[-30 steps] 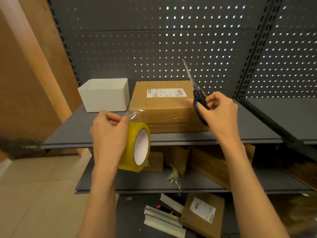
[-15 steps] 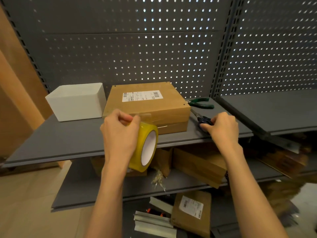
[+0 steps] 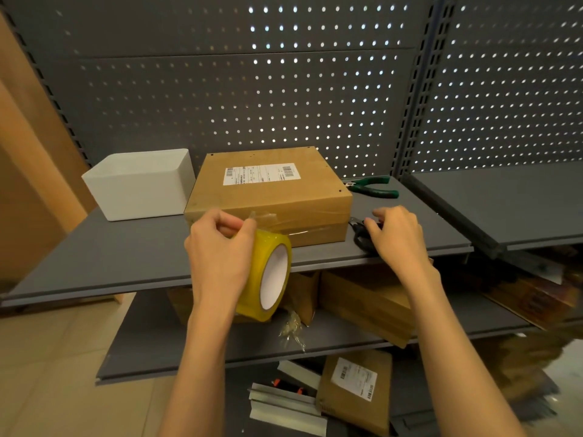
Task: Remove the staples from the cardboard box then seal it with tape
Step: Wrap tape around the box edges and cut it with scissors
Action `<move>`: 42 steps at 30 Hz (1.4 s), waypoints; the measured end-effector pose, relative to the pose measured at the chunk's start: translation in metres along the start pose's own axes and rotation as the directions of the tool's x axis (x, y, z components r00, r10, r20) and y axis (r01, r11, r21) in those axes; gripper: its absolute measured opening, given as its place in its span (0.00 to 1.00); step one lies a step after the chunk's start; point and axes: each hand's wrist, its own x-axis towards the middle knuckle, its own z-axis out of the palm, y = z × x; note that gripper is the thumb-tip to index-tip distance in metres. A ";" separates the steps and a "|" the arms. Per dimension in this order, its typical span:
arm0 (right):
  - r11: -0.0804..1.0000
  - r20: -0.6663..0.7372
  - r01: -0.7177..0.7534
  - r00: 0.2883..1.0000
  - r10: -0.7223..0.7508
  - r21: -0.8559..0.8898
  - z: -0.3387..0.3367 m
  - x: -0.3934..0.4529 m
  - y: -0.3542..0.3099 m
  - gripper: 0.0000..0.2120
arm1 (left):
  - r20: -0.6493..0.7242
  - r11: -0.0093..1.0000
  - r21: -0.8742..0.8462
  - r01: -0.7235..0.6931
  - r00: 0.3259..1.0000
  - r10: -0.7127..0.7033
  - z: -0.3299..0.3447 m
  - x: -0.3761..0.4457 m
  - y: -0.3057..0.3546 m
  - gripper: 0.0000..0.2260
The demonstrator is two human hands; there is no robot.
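Note:
A taped cardboard box (image 3: 268,200) with a white label lies on the grey shelf (image 3: 126,257). My left hand (image 3: 220,250) grips a yellow tape roll (image 3: 268,272) in front of the box's near edge and pinches the roll's loose clear end. Black-handled scissors (image 3: 361,236) lie on the shelf just right of the box. My right hand (image 3: 397,238) rests over them with its fingers curled on the handles. Most of the scissors is hidden under that hand.
Green-handled pliers (image 3: 375,187) lie behind the scissors near the pegboard. A white bin (image 3: 142,184) stands left of the box. Lower shelves hold more cardboard boxes (image 3: 362,298), a labelled parcel (image 3: 356,389) and white strips (image 3: 284,405).
My right hand has brought the scissors down from chest height onto the shelf right of the box. My left hand kept hold of the tape roll.

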 end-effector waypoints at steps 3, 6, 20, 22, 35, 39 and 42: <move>0.959 -0.209 0.159 0.972 -0.110 0.233 -0.011 -0.009 -0.015 0.09 | -0.007 1.000 0.006 -0.003 1.000 0.003 -0.001 -0.001 -0.001 0.07; 0.802 -0.206 0.332 0.943 -0.263 0.497 -0.023 -0.022 -0.046 0.05 | -0.005 1.000 0.002 -0.020 1.000 0.020 -0.002 -0.004 -0.002 0.06; 0.596 0.093 0.365 0.795 -0.599 0.716 0.009 -0.060 -0.116 0.08 | -0.144 0.975 0.119 -0.188 0.968 0.204 -0.060 0.005 -0.021 0.07; 0.593 0.085 0.374 0.793 -0.603 0.713 0.010 -0.060 -0.122 0.08 | -0.167 0.944 0.182 -0.275 0.938 0.305 -0.077 0.017 -0.025 0.05; 0.658 0.080 0.374 0.830 -0.551 0.654 0.023 -0.059 -0.133 0.08 | 0.317 0.320 0.686 -0.653 0.665 0.676 -0.101 0.095 -0.106 0.07; 0.667 0.038 0.384 0.850 -0.525 0.638 0.027 -0.059 -0.131 0.08 | 0.432 0.253 0.668 -0.700 0.641 0.634 -0.097 0.110 -0.113 0.07; 0.664 0.017 0.394 0.853 -0.522 0.636 0.029 -0.059 -0.132 0.07 | 0.467 0.264 0.654 -0.709 0.653 0.596 -0.096 0.110 -0.117 0.08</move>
